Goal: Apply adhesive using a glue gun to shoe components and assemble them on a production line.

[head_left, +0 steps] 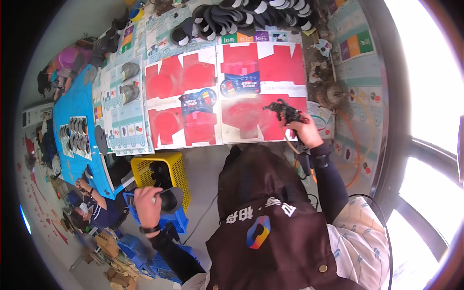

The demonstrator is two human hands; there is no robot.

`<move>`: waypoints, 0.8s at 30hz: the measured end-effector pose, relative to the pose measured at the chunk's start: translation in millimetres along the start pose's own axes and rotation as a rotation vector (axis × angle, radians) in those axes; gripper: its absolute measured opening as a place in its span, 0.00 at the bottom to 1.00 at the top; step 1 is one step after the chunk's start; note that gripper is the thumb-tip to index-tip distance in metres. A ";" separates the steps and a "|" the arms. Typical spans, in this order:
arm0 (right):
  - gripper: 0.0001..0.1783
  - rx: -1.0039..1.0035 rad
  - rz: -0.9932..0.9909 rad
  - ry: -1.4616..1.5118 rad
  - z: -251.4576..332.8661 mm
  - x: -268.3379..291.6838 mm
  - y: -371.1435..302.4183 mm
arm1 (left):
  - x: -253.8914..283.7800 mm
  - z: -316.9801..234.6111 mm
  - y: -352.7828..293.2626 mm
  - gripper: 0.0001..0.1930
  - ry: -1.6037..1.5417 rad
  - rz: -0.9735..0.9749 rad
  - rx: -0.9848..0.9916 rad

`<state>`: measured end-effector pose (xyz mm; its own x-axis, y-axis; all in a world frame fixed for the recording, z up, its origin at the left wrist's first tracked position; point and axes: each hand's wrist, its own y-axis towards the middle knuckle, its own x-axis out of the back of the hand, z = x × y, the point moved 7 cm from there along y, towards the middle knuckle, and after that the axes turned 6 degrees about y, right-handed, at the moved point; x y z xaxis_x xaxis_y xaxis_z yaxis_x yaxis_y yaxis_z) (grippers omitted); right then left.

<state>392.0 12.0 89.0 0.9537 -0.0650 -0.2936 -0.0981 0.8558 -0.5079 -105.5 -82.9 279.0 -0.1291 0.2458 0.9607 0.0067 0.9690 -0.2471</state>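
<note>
At the far left, a co-worker in a purple top leans at the blue table, which bears rows of small dark pieces; a second co-worker sits by its near end. Next comes the person's left hand, fingers closed around a dark grey, rounded piece that juts out to its right, held below the table edge, in front of the yellow basket and over a blue crate. Behind, two grey cupped pieces lie on a patterned sheet. Red-and-white cardboard covers the middle of the worktable, smudged with grey, and a heap of dark cupped pieces lines its back. On the right, the person's right hand grips a grimy black spray gun, its front end over the cardboard, well apart from the left hand's piece. An orange hose curves beyond the right forearm.
</note>
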 end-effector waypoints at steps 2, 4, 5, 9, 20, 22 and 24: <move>0.18 -0.090 0.059 -0.021 3.4 -13.0 -0.2 | -33.4 -36.7 21.7 0.09 0.097 -0.059 -0.197; 0.18 -0.107 0.067 -0.020 -2.7 -9.0 -2.4 | -74.3 -94.6 69.4 0.08 0.119 -0.118 -0.398; 0.19 -0.104 0.043 -0.050 -2.5 -5.3 -3.9 | -95.7 -122.4 90.0 0.09 0.191 -0.108 -0.508; 0.19 -0.097 0.003 -0.100 -2.4 0.1 -11.3 | -185.4 -224.9 150.7 0.07 0.292 -0.054 -0.896; 0.18 -0.035 -0.141 -0.132 -26.0 7.4 -26.7 | -220.7 -252.3 200.6 0.17 -0.281 -0.139 -0.680; 0.17 -0.080 -0.107 -0.308 -33.5 3.3 -23.0 | -239.9 -199.5 199.3 0.31 -0.325 -0.037 -0.283; 0.18 -0.024 -0.058 -0.398 -29.3 -19.7 -12.2 | -295.1 -152.8 203.2 0.29 -0.412 0.260 -0.010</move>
<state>366.1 -12.3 77.3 0.9930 0.0952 0.0705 -0.0430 0.8440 -0.5346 85.4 45.4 -35.3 -0.5034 0.4510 0.7370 0.0996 0.8776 -0.4690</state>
